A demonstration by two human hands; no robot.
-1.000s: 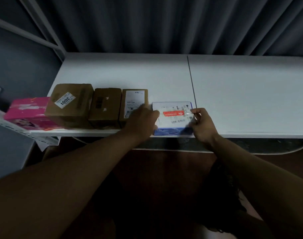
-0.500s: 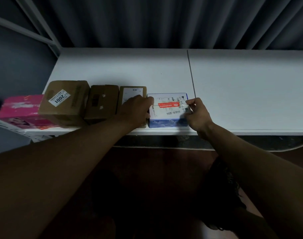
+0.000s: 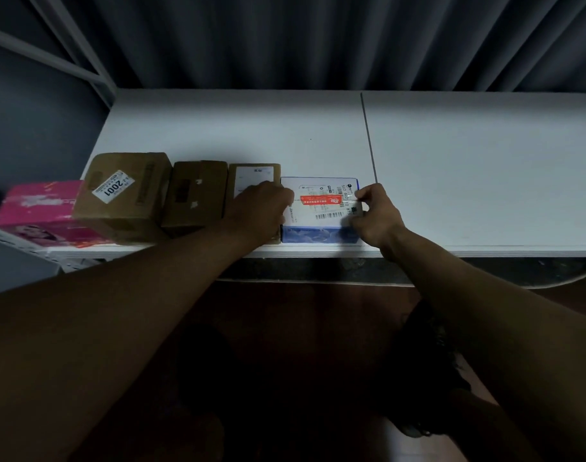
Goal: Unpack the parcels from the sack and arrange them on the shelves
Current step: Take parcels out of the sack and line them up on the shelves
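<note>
A blue and white parcel [image 3: 320, 208] with a red sticker lies flat on the white shelf [image 3: 468, 168], near its front edge. My right hand [image 3: 373, 215] grips its right side with curled fingers. My left hand [image 3: 260, 211] holds its left side, lying partly over the small brown box [image 3: 251, 176] beside it. Further left stand a middle brown box [image 3: 196, 193], a bigger brown box [image 3: 126, 195] labelled 2001, and a pink box [image 3: 40, 208]. All form one row along the front edge.
Grey corrugated wall [image 3: 285, 38] backs the shelf. A white upright and brace [image 3: 68, 58] of the rack stand at the left. A dark sack-like shape [image 3: 428, 361] lies on the dim floor below, under my right arm.
The blue and white parcel has slid left and back from the shelf edge, up against the small brown box. Both hands moved with it.
</note>
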